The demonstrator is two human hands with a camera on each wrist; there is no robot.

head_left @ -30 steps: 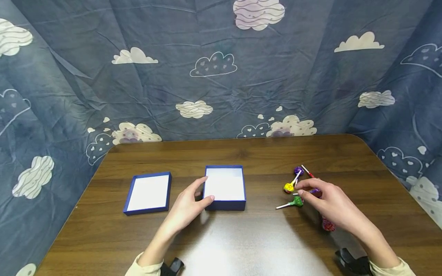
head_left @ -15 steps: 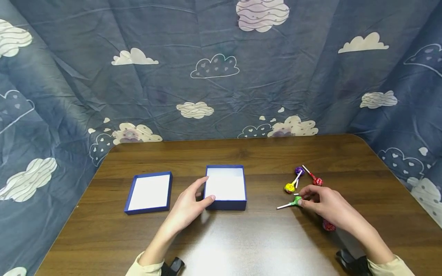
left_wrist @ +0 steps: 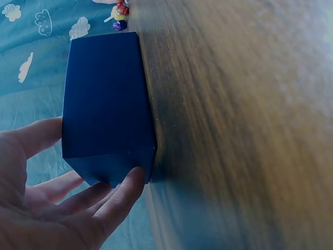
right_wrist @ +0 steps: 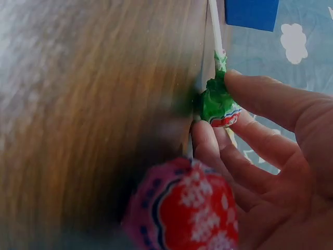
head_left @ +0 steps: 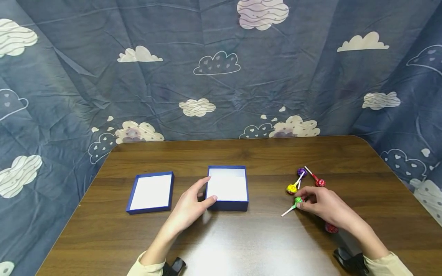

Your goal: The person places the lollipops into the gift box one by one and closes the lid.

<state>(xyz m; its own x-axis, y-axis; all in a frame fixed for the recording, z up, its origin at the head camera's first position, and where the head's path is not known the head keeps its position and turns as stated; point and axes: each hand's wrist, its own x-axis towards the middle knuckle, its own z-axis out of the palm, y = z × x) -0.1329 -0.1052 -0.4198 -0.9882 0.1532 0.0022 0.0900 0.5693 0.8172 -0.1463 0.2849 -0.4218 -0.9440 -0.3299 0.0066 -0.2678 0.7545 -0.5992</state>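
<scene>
Green lollipop in right hand; left hand against box

Green lollipop, blue white-lined box, cloud-patterned blue backdrop

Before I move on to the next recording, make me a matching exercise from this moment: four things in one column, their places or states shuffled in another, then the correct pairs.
Things
1. Deep blue box
2. Green-wrapped lollipop
3. Shallow blue box lid
4. Purple-wrapped lollipop

Places or states, as seen in the head view
A. Pinched by the right hand
B. Right of the box, held by neither hand
C. Touched by the left hand
D. On the table, left of the box

Right pairs: 1-C, 2-A, 3-D, 4-B
</scene>
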